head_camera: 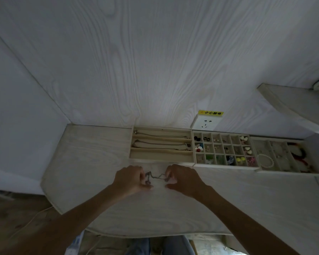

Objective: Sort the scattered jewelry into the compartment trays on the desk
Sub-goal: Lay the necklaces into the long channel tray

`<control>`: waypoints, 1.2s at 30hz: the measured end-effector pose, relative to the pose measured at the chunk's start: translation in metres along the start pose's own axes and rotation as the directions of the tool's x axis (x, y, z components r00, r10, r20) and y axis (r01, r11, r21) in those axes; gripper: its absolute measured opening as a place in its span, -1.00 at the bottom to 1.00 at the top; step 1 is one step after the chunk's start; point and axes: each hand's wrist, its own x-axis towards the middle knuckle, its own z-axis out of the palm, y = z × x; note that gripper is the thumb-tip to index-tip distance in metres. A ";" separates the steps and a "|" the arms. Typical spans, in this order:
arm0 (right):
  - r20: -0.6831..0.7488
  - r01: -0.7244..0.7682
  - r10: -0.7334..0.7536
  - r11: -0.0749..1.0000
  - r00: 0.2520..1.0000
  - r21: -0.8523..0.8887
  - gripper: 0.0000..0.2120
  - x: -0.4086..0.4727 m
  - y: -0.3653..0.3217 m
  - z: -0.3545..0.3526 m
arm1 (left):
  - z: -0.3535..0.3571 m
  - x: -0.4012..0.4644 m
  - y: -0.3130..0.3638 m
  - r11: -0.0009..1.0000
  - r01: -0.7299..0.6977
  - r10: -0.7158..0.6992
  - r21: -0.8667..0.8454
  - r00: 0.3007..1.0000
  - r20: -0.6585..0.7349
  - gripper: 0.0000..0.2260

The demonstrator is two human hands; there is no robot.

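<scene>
A thin chain necklace (156, 176) is stretched between my two hands just above the desk. My left hand (130, 179) pinches its bunched left end, and my right hand (182, 178) pinches the right end. Right behind my hands stands a beige tray with three long slots (161, 158); chains lie in the two far slots. To its right a grid tray (224, 165) holds earrings and small colourful pieces. Further right a third tray (265, 171) holds a white bead bracelet (265, 161) and red pieces.
The trays line the back of the pale wooden desk (92, 162) against a wood-grain wall. A wall socket (204, 124) with a yellow warning label sits above the trays. A shelf (291, 103) juts out at the upper right. A white cable (35, 218) hangs left of the desk.
</scene>
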 end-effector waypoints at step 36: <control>-0.043 0.055 -0.071 0.951 0.997 -0.306 -0.66 -0.050 0.024 0.010 | -0.003 -0.005 0.029 0.931 -0.363 0.365 -0.032 0.924 0.117 -0.71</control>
